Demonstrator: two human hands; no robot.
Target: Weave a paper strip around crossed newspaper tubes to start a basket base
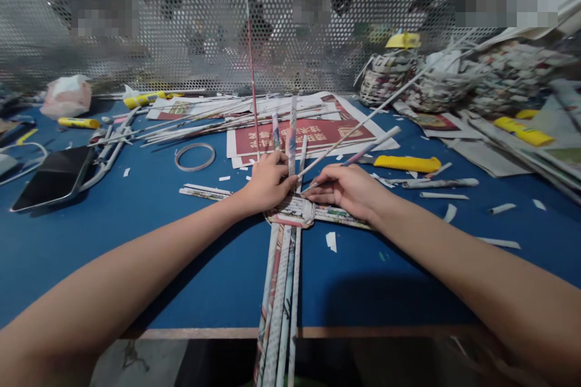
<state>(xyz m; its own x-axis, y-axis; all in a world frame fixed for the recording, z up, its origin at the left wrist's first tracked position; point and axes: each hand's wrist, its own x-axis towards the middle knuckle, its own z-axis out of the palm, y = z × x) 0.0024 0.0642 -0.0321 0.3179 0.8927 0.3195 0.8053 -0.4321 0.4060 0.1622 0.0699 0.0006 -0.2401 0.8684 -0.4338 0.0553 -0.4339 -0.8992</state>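
A cross of rolled newspaper tubes (281, 278) lies on the blue table (149, 236), with a small woven centre (293, 211). My left hand (267, 184) presses on the centre and pinches the upright tubes, fingers closed. My right hand (347, 190) is closed on a thin paper tube (363, 124) that slants up to the right, its end at the woven centre. A thin red stick (249, 54) rises steeply from near my left hand.
A yellow utility knife (406, 163) lies right of my hands. Red printed sheets (318, 133), loose paper tubes (190, 124), a tape ring (195, 157), a phone (54, 178) and glue sticks (79, 123) lie around. Woven paper baskets (385, 75) and newspaper piles (512, 78) sit at the back right before a perforated metal screen (181, 30).
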